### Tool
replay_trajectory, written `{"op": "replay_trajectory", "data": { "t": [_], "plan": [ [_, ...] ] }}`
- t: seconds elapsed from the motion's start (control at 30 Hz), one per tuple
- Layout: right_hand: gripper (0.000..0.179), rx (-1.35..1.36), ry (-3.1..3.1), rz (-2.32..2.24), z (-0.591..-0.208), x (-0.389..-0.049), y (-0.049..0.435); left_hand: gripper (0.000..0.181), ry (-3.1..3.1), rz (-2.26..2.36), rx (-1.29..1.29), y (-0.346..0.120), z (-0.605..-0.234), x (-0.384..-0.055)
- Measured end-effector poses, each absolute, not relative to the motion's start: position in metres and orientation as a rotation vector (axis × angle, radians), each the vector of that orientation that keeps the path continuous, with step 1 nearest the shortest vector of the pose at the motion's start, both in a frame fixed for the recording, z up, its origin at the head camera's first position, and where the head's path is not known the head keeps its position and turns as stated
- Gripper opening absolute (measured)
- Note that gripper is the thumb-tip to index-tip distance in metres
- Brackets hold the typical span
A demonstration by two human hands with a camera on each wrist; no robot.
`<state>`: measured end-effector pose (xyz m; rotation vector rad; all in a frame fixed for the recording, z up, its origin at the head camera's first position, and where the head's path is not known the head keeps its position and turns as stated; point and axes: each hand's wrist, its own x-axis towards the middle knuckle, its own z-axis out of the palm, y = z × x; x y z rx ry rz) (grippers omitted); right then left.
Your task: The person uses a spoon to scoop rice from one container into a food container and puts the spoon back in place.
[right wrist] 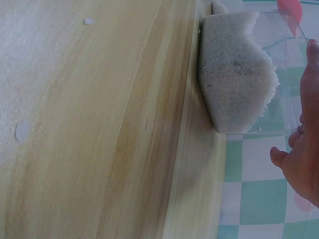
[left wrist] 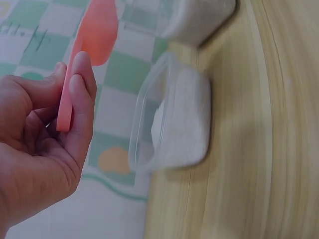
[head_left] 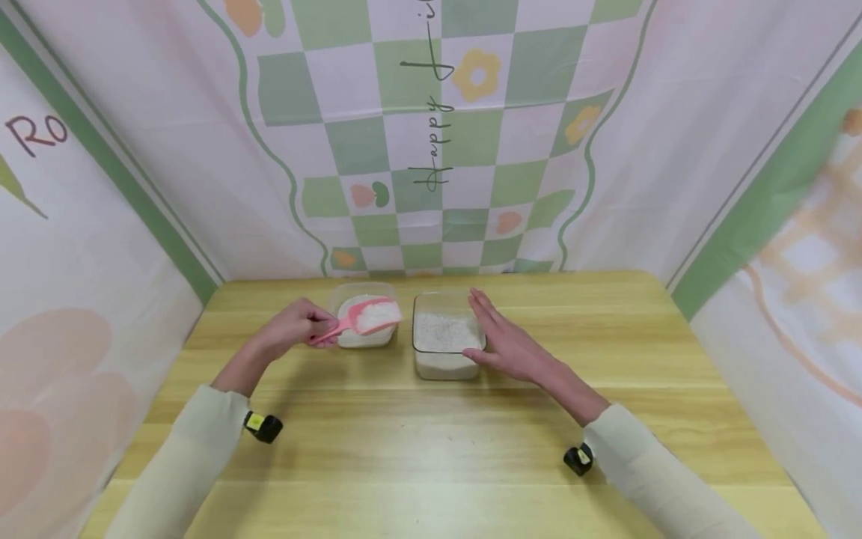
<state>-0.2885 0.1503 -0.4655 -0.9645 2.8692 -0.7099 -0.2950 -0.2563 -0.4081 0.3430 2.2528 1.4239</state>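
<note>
My left hand (head_left: 296,329) pinches the handle of a pink scoop (head_left: 342,326), which carries white grains that look like rice. The scoop is above the right part of a clear plastic tub (left wrist: 188,114) holding more white grains. Thumb and fingers (left wrist: 84,99) press the handle from both sides in the left wrist view. To the tub's right stands a clear square container (head_left: 447,352), partly filled with rice (right wrist: 234,74). My right hand (head_left: 515,348), fingers extended, is at this container's right side by the rim. Whether its fingers touch the wall is hard to tell.
Both containers stand toward the back of a wooden table (head_left: 431,449). Behind them hangs a green-and-white checkered cloth (head_left: 411,150), with printed cloth on both sides too. A few small pale spots (right wrist: 21,130) show on the tabletop in the right wrist view.
</note>
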Motion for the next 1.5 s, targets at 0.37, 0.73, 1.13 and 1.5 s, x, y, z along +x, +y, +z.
{"op": "replay_trajectory", "data": {
  "t": [0.37,0.73,1.13,1.5],
  "plan": [
    [0.095,-0.957,2.868,-0.713,-0.466,-0.289,0.15,0.027,2.395,1.321,0.231,-0.299,-0.402,-0.29],
    [0.095,-0.966,2.866,-0.728,-0.464,-0.288,0.15,0.029,2.514,1.078,0.102,-0.312,-0.386,-0.287],
    [0.095,-0.962,2.868,-0.736,-0.465,-0.288,0.15,0.027,2.54,0.982,0.064,-0.311,-0.381,-0.288],
    [0.096,-0.96,2.873,-0.731,-0.466,-0.288,0.15,0.023,2.606,0.852,0.097,-0.304,-0.371,-0.287]
  ]
}}
